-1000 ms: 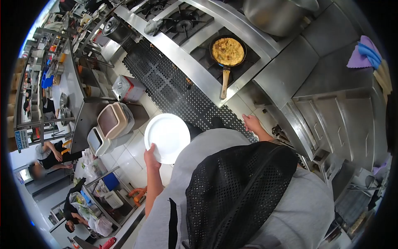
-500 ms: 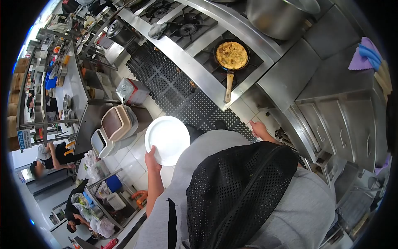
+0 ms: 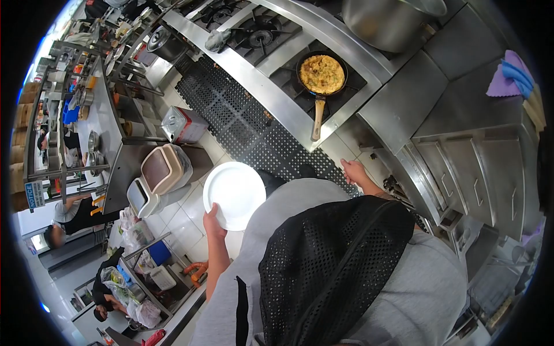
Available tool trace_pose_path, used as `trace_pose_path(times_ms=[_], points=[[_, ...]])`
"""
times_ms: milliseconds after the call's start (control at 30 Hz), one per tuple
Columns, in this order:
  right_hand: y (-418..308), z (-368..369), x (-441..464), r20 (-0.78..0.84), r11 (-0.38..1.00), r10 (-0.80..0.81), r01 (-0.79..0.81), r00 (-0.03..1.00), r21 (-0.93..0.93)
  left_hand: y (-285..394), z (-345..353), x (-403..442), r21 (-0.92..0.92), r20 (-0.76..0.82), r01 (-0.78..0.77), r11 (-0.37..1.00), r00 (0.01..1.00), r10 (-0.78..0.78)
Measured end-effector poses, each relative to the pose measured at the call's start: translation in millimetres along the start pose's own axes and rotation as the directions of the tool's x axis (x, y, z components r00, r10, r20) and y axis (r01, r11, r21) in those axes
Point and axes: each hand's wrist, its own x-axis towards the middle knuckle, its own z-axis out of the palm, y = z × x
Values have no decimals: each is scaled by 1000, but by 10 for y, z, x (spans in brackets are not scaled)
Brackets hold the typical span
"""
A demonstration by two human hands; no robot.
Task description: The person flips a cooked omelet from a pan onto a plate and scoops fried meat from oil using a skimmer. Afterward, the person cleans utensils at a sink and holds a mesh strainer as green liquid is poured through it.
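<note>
A round white plate (image 3: pixel 234 196) is in my left hand (image 3: pixel 214 222), gripped at its near left rim with the thumb on top; the fingers beneath are hidden. My right hand (image 3: pixel 354 172) hangs beside my body near the front corner of the stove, its fingers loosely bent and apart, with nothing visible in it. Ahead of it, a black frying pan with a wooden handle (image 3: pixel 318 120) rests on the nearest burner. A golden-brown omelette (image 3: pixel 322 74) fills the pan, and the handle points towards me.
Other burners (image 3: pixel 261 38) and a large steel pot (image 3: pixel 386 23) are on the stove (image 3: pixel 283 95). A perforated black mat (image 3: pixel 242 109) covers the floor. Plastic bins (image 3: pixel 164 173) and a metal tin (image 3: pixel 183 126) stand at left. Steel drawers (image 3: pixel 473 179) are at right. Other people are working at far left.
My right hand has risen slightly and shifted a little left. The plate stays in my left hand almost unmoved. The pan has not moved on the burner.
</note>
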Motion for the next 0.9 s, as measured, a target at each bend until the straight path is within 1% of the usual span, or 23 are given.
trace_pose_path(times_ms=[167, 233, 333, 433, 533, 600, 733, 900], points=[[-28, -14, 21, -2, 1000, -16, 16, 1000, -18, -67, -35, -1, -25, 18, -10, 1000, 1000, 11], [-5, -51, 19, -3, 1000, -12, 12, 1000, -15, -81, -37, -30, -17, -2, -2, 1000, 1000, 2], [55, -120, -11, -15, 998, 15, -16, 1000, -60, -89, -15, -107, -33, 1, 0, 999, 1000, 0], [75, -155, -42, -37, 999, 5, -7, 999, -50, -76, 29, -180, -24, -42, 18, 1000, 999, -19], [66, -167, -51, -33, 999, 9, -10, 999, -36, -139, -19, -141, -13, -50, 13, 1000, 999, -14], [35, -144, -27, -34, 999, -26, 26, 999, -19, -170, -64, -114, -23, -34, 15, 1000, 999, -15], [-98, -83, 40, -28, 999, -27, 26, 999, -25, -217, -98, -92, -42, -17, 9, 999, 1000, -10], [-252, -37, 48, -2, 998, -30, 30, 1000, -57, -235, -119, -105, -47, -33, 6, 999, 999, -8]])
